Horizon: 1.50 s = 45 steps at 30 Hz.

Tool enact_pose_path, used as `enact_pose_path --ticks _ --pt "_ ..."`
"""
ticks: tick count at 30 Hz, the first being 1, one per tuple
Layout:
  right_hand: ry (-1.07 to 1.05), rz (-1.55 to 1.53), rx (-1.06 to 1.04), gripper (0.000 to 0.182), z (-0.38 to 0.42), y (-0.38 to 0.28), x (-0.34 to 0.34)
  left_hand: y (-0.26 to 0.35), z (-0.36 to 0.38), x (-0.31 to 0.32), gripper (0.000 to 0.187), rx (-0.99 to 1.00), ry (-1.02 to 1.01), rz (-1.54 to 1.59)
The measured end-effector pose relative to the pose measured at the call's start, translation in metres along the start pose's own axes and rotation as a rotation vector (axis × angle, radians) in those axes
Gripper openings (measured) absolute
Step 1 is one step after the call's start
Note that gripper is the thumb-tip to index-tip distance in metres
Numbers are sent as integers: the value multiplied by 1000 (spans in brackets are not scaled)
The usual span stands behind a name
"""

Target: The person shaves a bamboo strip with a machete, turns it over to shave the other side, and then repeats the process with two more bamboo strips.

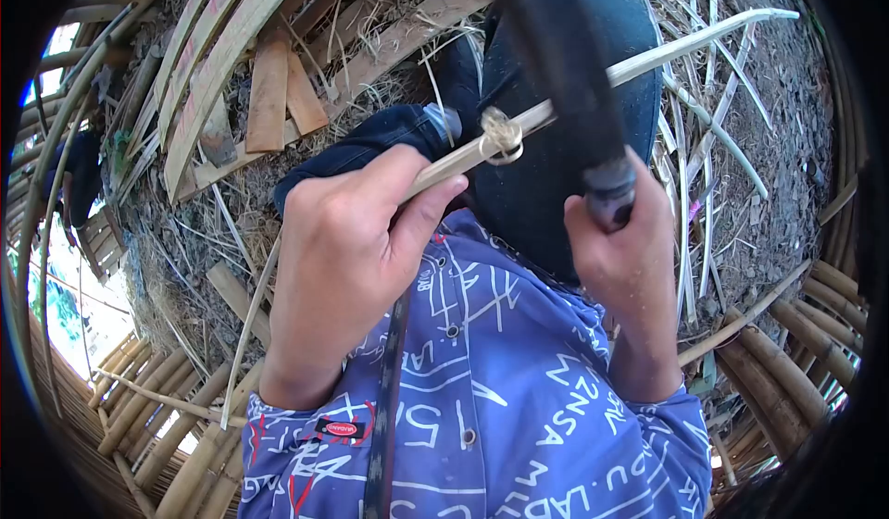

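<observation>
My left hand (pixel 347 241) is closed around the near end of a pale split bamboo strip (pixel 685 50), thumb laid along it. The strip slants up to the right across my lap, its far tip bent. My right hand (pixel 622 260) grips the handle of a large dark-bladed knife (pixel 569 65), a machete by its look. Its broad blade is blurred and points away from me, crossing over the strip. Between my left hand and the blade, a curled shaving (pixel 502 137) stands up from the strip.
Wide bamboo slats (pixel 218 65) and short wooden pieces (pixel 269 93) lie at the upper left. Thin strips (pixel 690 186) and shavings litter the ground on the right. Bamboo poles (pixel 769 380) edge both sides. My jeans-clad knee (pixel 620 19) is beneath the blade.
</observation>
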State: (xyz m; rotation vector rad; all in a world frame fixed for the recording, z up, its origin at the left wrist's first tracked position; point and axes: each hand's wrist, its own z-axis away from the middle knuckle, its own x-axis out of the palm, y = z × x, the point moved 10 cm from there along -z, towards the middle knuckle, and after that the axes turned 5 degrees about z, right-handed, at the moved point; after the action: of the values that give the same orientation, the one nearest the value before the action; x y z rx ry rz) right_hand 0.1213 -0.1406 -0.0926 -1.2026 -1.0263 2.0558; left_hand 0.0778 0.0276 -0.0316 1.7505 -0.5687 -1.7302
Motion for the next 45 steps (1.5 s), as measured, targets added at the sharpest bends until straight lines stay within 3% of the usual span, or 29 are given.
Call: enact_pose_path --ticks 1,5,10,12,17,21,23,24,28,31,32,35,37,39,43,45 --pt "-1 24 109 20 0 8 -1 -2 1 -1 20 -17 5 12" --pt "-65 44 -100 17 8 -3 18 -8 3 2 21 11 -4 2" --pt "11 74 37 17 3 0 8 -9 3 2 22 15 14 55" --pt "-69 9 -55 27 11 -2 22 -10 4 3 21 20 17 65" --pt "5 76 9 21 4 -8 14 -11 5 0 20 7 26 53" --pt "10 44 -108 20 5 -14 13 -12 6 3 21 -1 14 76" --pt "25 72 26 23 0 -2 7 -16 5 1 21 -9 22 82" --pt "95 86 -5 23 4 -9 8 -16 4 1 22 2 10 77" --pt "25 139 -89 23 8 -15 17 -12 8 1 22 32 31 67" --pt "132 172 -61 22 5 -22 3 -10 7 -1 22 3 51 87" --pt "168 181 -147 20 11 -28 4 -8 6 -1 20 33 17 71" --pt "73 190 -73 22 8 -18 2 -4 8 -2 19 52 79 68" --pt "112 200 -133 22 8 -23 3 -5 5 -2 19 49 66 74" --pt "15 53 -5 31 15 -15 19 -6 8 1 18 35 42 82" --pt "91 131 -62 31 4 -12 3 -7 6 4 18 24 61 105" --pt "103 163 -46 23 5 -21 7 -11 8 2 19 10 65 105"
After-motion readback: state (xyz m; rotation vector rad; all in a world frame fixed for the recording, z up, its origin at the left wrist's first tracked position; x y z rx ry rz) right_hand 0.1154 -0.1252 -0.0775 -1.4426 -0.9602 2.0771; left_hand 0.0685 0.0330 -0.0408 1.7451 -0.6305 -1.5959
